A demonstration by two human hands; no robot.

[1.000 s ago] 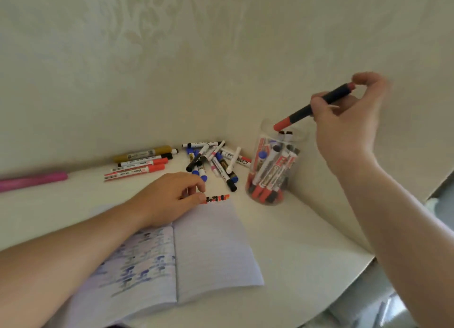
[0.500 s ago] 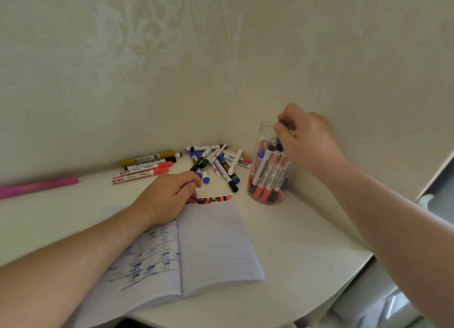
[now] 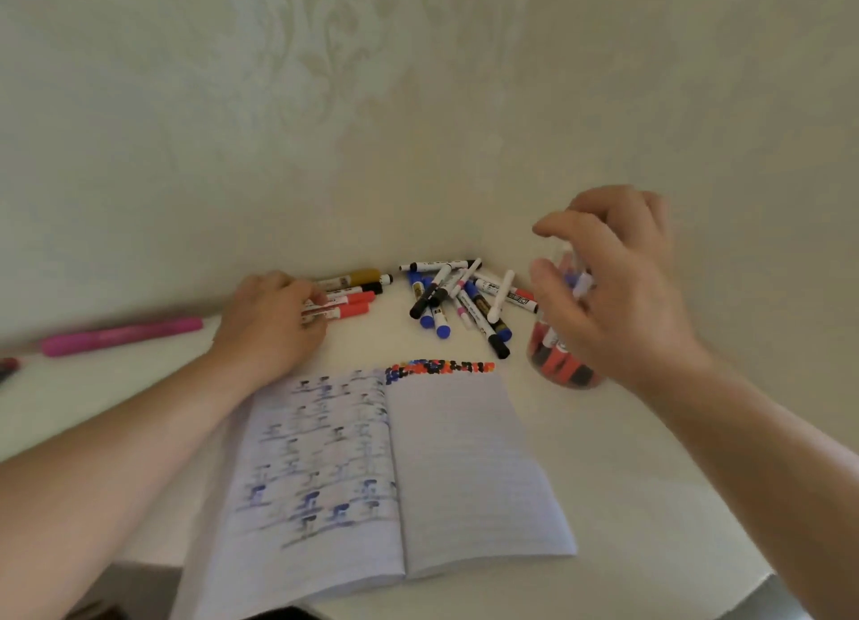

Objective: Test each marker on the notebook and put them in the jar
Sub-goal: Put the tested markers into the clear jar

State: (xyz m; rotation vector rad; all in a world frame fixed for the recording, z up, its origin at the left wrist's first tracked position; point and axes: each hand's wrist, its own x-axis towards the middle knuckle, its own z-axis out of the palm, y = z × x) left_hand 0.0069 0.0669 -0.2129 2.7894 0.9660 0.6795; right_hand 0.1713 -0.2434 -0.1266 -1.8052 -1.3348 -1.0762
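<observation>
near the table's far edge, left hand point(image 3: 274, 322) has moved off the notebook point(image 3: 395, 471) to curl on a red marker point(image 3: 344, 312). right hand point(image 3: 618, 289) (red-black marker released) hovers slack and empty over the jar point(image 3: 564, 368); next test begins.

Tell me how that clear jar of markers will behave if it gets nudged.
The jar looks tall, narrow and crowded with upright markers, so it could tip rather than slide. It appears to be clear plastic, probably light itself. The right hand hovers over it, holding nothing.
</observation>
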